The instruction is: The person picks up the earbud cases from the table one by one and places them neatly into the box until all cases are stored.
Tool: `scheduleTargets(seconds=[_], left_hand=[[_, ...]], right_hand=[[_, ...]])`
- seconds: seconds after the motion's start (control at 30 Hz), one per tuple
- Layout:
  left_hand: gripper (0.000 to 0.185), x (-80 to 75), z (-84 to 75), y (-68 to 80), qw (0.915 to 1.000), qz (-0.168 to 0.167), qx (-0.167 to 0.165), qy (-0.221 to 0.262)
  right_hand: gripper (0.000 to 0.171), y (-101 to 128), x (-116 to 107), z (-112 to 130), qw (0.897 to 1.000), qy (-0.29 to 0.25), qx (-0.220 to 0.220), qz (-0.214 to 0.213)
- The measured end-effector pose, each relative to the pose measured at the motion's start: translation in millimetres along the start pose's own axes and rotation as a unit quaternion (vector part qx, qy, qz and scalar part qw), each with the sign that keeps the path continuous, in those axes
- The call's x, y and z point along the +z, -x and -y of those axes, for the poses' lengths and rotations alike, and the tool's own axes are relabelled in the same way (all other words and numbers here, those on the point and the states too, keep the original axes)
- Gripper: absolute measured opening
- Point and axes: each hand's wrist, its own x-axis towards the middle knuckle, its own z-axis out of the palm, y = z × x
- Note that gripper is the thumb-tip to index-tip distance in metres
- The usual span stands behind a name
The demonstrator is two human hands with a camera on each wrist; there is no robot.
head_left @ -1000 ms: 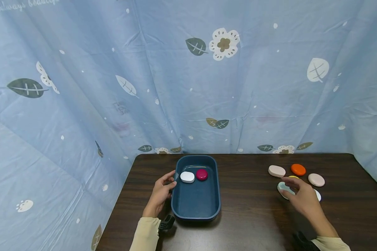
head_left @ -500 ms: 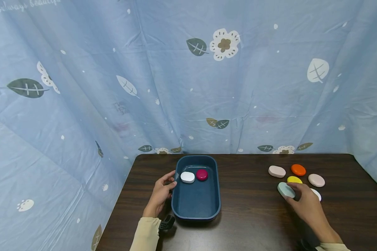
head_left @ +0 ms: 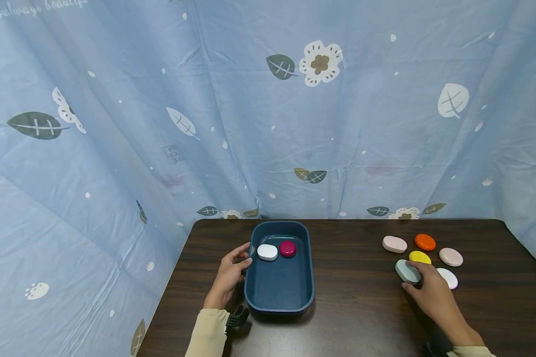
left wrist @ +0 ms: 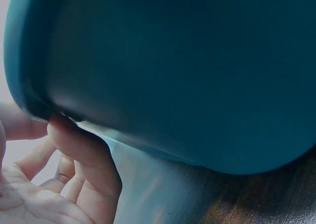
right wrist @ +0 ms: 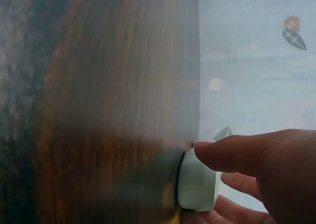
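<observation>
At the right of the table, my right hand point(head_left: 430, 292) pinches a pale green soap bar point(head_left: 406, 271) by its right end. The right wrist view shows the thumb at one side of this soap bar point(right wrist: 197, 182) and fingers at the other, close over the tabletop. My left hand point(head_left: 227, 274) grips the left side of a dark blue tray point(head_left: 279, 300), thumb at the rim. In the left wrist view the tray point(left wrist: 163, 75) fills most of the picture. Inside it lie a white soap bar point(head_left: 267, 252) and a round magenta soap point(head_left: 288, 249).
Around the right hand lie a yellow soap point(head_left: 420, 257), an orange soap point(head_left: 425, 242), a white soap point(head_left: 448, 278) and two pale pink soaps, one oblong point(head_left: 394, 244) and one oval point(head_left: 451, 257). A blue patterned curtain point(head_left: 362, 124) hangs behind the dark wooden table point(head_left: 348, 297).
The right hand has shifted slightly right and down, now holding the pale green soap bar by its right end. The yellow soap and white soap show more fully. The left hand and tray stay put.
</observation>
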Motion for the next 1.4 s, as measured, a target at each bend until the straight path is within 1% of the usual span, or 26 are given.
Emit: scheduleTargets(seconds=[0.2, 0.43, 0.63, 0.8, 1.03, 1.4], left_hand=[[0.047, -0.1, -0.4, -0.4, 1.0000, 0.000, 0.000, 0.000], [0.048, -0.2, -0.5, -1.0, 1.0000, 0.003, 0.001, 0.004], [0.047, 0.3, 0.2, -2.0, 1.0000, 0.004, 0.000, 0.001], [0.047, 0.7, -0.4, -2.0, 1.0000, 0.006, 0.002, 0.003], [0.048, -0.1, 0.1, -1.0, 1.0000, 0.006, 0.001, 0.002], [0.047, 0.1, 1.0, -0.3, 1.0000, 0.001, -0.002, 0.002]], right_hand=[[0.061, -4, -1, 1, 1.000, 0.005, 0.018, 0.025], [0.059, -8, -2, 2, 0.999, 0.014, 0.024, 0.022], [0.060, -9, -1, 7, 0.999, 0.007, 0.035, 0.033], [0.059, -7, 3, 17, 0.999, -0.007, 0.024, 0.026], [0.059, -4, 8, 40, 0.999, -0.034, 0.013, 0.030], [0.057, -4, 20, 78, 0.996, -0.071, -0.040, 0.035]])
